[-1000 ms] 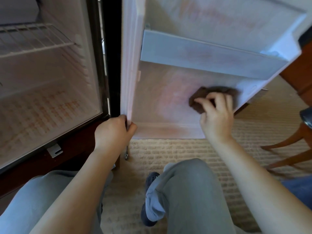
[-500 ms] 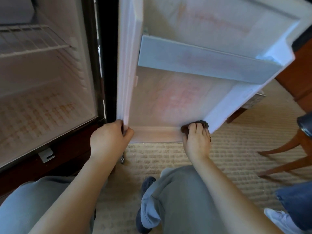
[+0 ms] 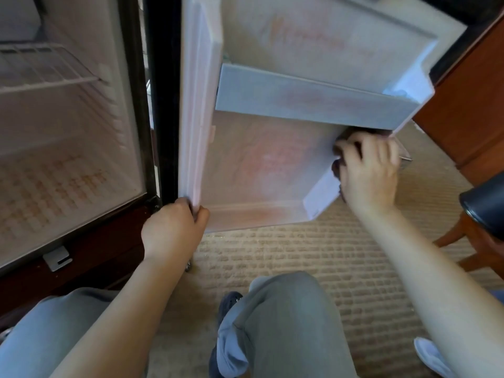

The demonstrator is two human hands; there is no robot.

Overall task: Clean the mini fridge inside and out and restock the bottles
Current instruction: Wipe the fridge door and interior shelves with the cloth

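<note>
The mini fridge stands open, its white interior (image 3: 68, 148) at the left with a wire shelf (image 3: 49, 69) near the top. No bottles show inside. The white door (image 3: 272, 165) swings out in front of me, with a door shelf (image 3: 308, 105) across it. My left hand (image 3: 171, 230) grips the door's lower hinge-side corner. My right hand (image 3: 368, 170) holds a dark brown cloth (image 3: 343, 137) against the door's outer side edge, just under the door shelf. Most of the cloth is hidden behind my fingers.
Beige carpet (image 3: 313, 255) covers the floor under the door. A wooden cabinet (image 3: 469, 105) stands at the right. A chair with wooden legs (image 3: 463, 241) and a dark seat (image 3: 485, 208) is at the right edge. My knees in grey trousers (image 3: 281, 323) are below.
My right hand has carried the cloth from the door's bottom edge up along its outer side edge to just under the door shelf. My left hand has kept its grip on the corner.
</note>
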